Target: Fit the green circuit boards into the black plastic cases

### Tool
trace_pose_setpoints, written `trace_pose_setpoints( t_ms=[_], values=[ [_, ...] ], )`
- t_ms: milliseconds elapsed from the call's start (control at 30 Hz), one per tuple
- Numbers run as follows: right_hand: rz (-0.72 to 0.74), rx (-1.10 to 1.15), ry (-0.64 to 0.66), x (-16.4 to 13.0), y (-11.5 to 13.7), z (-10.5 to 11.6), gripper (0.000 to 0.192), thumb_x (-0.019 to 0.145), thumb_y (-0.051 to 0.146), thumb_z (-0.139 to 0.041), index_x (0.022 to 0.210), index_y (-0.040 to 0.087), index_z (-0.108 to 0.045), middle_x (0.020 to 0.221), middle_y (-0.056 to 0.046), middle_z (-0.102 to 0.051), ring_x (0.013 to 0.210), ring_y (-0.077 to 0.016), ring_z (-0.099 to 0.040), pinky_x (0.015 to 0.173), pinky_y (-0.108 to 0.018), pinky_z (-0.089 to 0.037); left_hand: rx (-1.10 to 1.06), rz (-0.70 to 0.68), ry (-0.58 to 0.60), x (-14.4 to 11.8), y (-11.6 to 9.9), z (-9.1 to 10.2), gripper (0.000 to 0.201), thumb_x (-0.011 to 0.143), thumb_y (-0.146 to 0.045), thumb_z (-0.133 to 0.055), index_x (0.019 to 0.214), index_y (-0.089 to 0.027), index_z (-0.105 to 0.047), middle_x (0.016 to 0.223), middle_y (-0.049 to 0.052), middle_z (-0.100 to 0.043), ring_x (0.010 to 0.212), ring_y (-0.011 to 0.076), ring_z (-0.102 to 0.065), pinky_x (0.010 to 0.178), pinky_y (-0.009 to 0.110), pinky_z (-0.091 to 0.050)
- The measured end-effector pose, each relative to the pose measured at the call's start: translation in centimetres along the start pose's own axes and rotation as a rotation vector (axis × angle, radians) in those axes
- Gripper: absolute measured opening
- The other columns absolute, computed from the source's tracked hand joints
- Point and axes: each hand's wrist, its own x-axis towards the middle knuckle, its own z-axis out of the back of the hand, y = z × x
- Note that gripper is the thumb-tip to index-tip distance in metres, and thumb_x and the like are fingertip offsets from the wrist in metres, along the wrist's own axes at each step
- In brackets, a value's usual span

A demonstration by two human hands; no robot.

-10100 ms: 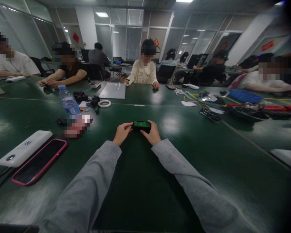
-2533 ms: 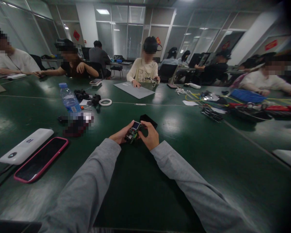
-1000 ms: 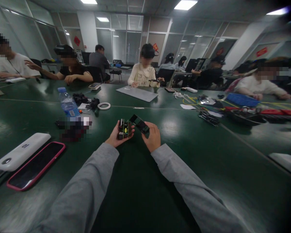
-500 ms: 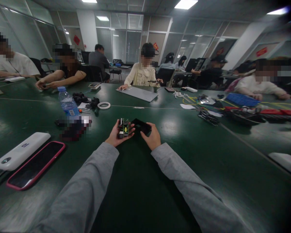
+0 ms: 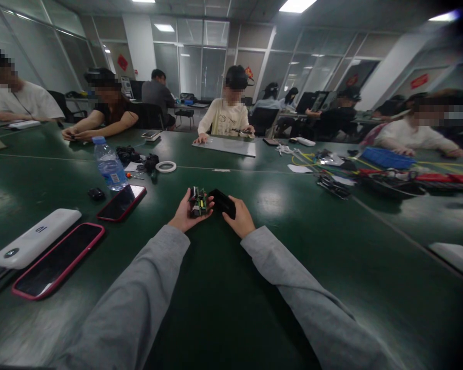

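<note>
L hand (image 5: 185,218) cups a small circuit board (image 5: 199,201) edge-up, fingers curled round it; R hand (image 5: 239,221) pinches its black case (image 5: 223,203), just beside the board, both above the table (image 5: 224,308). Step looks like board and case parted (mid-disassembly, I'd judge). Next calls for a steady grip on each and care with the components.

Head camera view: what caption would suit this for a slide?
Left hand holds a small circuit board, right hand its black casing, over a green table.
</note>
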Motion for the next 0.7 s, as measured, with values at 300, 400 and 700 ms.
trace_pose_setpoints(
  t_ms=[300,400,700],
  values=[
    [0.057,-0.037,0.050,-0.2,0.6,0.4,0.060,0.078,0.031,-0.056,0.134,0.020,-0.038,0.111,-0.011,-0.052,0.104,-0.0255,-0.052,0.085,-0.045,-0.048,0.005,0.006,0.005,0.0,-0.1,0.0,0.050,0.082,-0.056,-0.047,0.104,-0.013,-0.058,0.108,0.016,-0.063,0.093,0.0259,-0.063,0.080,0.043,-0.050],
    [0.085,-0.066,0.055,-0.4,0.1,0.9,0.060,0.079,0.032,-0.054,0.135,0.019,-0.037,0.109,-0.011,-0.052,0.102,-0.0250,-0.053,0.083,-0.045,-0.048,0.014,0.001,-0.016,0.0,0.0,0.0,0.050,0.082,-0.057,-0.046,0.104,-0.013,-0.057,0.108,0.016,-0.063,0.093,0.0257,-0.063,0.079,0.043,-0.051],
    [-0.346,-0.536,-0.144,-3.8,-17.3,13.2,0.056,0.073,0.034,-0.062,0.122,0.010,-0.051,0.104,-0.021,-0.052,0.097,-0.0299,-0.051,0.072,-0.041,-0.042,0.021,-0.006,-0.016,-0.2,0.0,0.0,0.051,0.082,-0.057,-0.045,0.105,-0.013,-0.056,0.108,0.016,-0.062,0.094,0.0246,-0.062,0.080,0.041,-0.050]
  ],
)
